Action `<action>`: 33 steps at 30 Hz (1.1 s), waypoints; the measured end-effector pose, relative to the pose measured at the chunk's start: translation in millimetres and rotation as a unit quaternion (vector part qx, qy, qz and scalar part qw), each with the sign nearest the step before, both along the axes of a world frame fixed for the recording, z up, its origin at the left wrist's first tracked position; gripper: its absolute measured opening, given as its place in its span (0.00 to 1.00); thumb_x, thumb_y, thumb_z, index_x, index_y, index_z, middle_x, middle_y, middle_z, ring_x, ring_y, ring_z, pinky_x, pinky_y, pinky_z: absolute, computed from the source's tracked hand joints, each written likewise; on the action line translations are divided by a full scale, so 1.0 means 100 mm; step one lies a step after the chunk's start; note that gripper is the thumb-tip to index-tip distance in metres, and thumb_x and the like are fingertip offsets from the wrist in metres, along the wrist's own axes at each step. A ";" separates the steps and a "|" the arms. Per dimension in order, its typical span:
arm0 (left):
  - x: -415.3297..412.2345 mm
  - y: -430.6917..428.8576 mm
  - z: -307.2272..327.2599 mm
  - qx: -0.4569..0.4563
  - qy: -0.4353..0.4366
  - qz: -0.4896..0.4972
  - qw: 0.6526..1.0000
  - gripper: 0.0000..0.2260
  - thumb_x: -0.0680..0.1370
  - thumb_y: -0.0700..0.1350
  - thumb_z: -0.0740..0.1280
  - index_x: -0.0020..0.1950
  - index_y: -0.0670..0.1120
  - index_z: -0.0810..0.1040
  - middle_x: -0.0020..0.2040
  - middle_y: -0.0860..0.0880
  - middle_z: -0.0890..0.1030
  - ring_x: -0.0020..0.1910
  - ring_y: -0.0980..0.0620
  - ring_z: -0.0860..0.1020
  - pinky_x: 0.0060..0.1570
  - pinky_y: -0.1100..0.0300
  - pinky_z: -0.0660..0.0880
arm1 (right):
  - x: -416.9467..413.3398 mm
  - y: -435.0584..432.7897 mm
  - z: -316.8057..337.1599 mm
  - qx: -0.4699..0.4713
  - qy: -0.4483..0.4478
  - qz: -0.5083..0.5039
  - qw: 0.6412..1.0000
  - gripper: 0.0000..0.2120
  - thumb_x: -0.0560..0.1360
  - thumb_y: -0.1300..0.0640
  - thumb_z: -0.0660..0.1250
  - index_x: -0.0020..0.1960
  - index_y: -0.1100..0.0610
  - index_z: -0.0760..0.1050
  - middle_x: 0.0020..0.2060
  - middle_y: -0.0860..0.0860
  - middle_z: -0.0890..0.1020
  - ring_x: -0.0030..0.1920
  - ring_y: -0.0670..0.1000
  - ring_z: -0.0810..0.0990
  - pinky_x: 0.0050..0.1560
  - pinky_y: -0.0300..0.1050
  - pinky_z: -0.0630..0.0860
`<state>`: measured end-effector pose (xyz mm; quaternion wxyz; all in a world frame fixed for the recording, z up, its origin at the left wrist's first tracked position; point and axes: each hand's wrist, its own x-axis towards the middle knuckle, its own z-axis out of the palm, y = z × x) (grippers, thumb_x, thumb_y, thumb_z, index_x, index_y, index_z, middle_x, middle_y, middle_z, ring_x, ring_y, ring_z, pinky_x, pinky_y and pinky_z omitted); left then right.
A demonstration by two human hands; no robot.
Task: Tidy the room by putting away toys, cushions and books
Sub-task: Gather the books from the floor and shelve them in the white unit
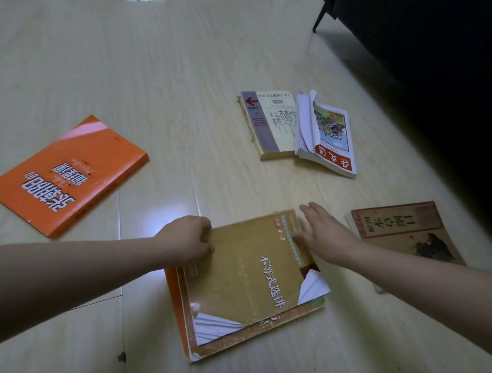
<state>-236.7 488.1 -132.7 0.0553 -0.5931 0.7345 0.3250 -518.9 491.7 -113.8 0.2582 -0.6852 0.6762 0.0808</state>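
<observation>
A small stack of books lies on the pale wooden floor in front of me, topped by a mustard-yellow paperback (244, 272) with curled white corners. My left hand (188, 238) grips the far left edge of that stack, fingers curled around it. Flat on the yellow cover's far right part rests my right hand (322, 232), fingers straight. An orange book (69, 174) lies apart at the left. Two books sit side by side further off: a cream and grey one (269, 123) and a worn one with a red band (329, 136). A brown book (410, 234) lies at the right.
A dark piece of furniture (438, 67) with a thin black leg (319, 17) fills the upper right. Pale wooden floor (132, 56) stretches away to the left and far side.
</observation>
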 end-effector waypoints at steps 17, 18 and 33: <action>-0.34 -0.22 -0.01 -0.051 0.030 -0.037 0.998 0.17 0.76 0.56 0.65 0.63 0.51 0.72 0.57 0.53 0.76 0.56 0.53 0.74 0.50 0.62 0.68 | -0.46 -1.20 -0.11 -0.141 0.053 -0.125 0.981 0.31 0.73 0.50 0.71 0.70 0.60 0.63 0.67 0.58 0.69 0.66 0.59 0.69 0.60 0.51 0.70; -0.36 -0.21 -0.01 -0.050 0.033 -0.038 0.997 0.18 0.75 0.56 0.66 0.62 0.51 0.72 0.57 0.53 0.76 0.56 0.54 0.74 0.50 0.63 0.68 | -0.48 -1.24 -0.12 -0.148 0.052 -0.129 0.979 0.32 0.72 0.50 0.71 0.70 0.59 0.63 0.66 0.58 0.70 0.66 0.59 0.69 0.60 0.51 0.70; -0.55 -0.41 -0.16 -0.033 0.024 -0.080 0.996 0.17 0.74 0.56 0.69 0.59 0.52 0.75 0.53 0.54 0.74 0.52 0.54 0.74 0.45 0.62 0.66 | -0.62 -1.74 -0.53 -0.277 0.114 -0.045 0.953 0.16 0.71 0.61 0.66 0.58 0.59 0.69 0.51 0.61 0.78 0.50 0.63 0.77 0.39 0.49 0.68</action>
